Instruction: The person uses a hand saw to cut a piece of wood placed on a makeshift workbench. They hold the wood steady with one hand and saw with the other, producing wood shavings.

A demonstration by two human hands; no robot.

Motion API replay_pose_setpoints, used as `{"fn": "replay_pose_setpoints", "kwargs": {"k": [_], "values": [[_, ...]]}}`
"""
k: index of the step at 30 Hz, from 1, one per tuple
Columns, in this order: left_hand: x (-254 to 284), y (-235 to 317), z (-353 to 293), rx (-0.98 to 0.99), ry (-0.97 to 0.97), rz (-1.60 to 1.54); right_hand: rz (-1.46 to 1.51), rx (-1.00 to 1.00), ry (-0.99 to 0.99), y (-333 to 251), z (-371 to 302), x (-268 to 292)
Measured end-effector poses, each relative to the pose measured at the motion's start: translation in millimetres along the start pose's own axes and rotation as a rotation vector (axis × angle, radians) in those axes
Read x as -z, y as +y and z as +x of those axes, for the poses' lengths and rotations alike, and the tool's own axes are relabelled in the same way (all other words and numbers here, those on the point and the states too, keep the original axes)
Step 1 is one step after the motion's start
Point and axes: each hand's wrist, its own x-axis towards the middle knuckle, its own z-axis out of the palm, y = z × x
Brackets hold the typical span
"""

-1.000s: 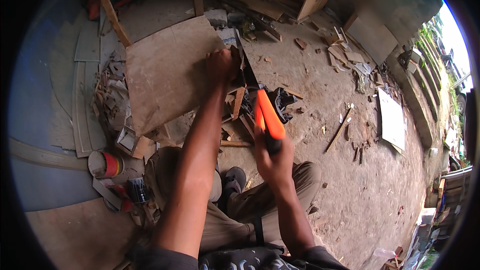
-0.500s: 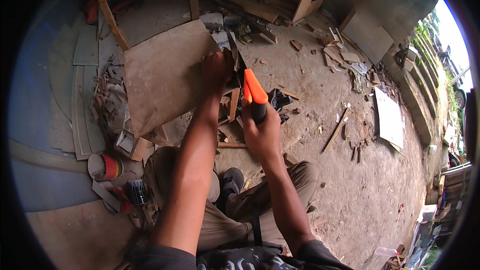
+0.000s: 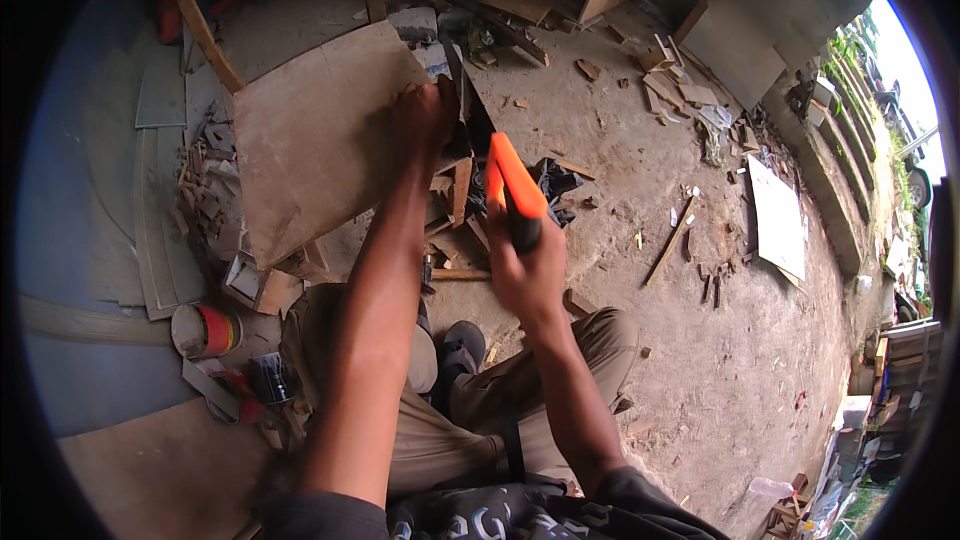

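Observation:
A handsaw (image 3: pixel 517 178) with an orange and black handle is in my right hand (image 3: pixel 530 265), whose fingers wrap round the grip. Its dark blade points away from me and runs along the right edge of a thin plywood board (image 3: pixel 320 130). My left hand (image 3: pixel 422 118) is closed at that same edge, just left of the blade, holding the board. The fingertips there are hidden. The board sits raised and slightly tilted in front of my knees; what bears it is mostly hidden beneath.
Wood offcuts (image 3: pixel 255 280) lie heaped left of my legs, beside a red and yellow can (image 3: pixel 207 330) and a black can (image 3: pixel 268 377). A wooden post (image 3: pixel 205 30) rises behind the board. A white panel (image 3: pixel 776 220) and a stick (image 3: pixel 671 240) lie on the floor to the right.
The saw and my right hand have drawn back slightly toward me. My left hand stays on the board's edge. The whole view has shifted a little.

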Motion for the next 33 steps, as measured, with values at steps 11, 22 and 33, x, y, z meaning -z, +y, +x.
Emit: {"fn": "replay_pose_setpoints", "kwargs": {"k": [11, 22, 33], "values": [[0.5, 6.6, 3.0, -0.012, 0.194, 0.118, -0.092, -0.089, -0.059, 26.7, -179.2, 68.2], [-4.6, -6.8, -2.9, -0.065, 0.071, 0.072, 0.004, 0.015, 0.007, 0.4, 4.7, -15.1], [-0.9, -9.9, 0.2, 0.004, 0.141, 0.048, 0.067, -0.102, 0.025, -4.9, -99.6, 27.9]]}}
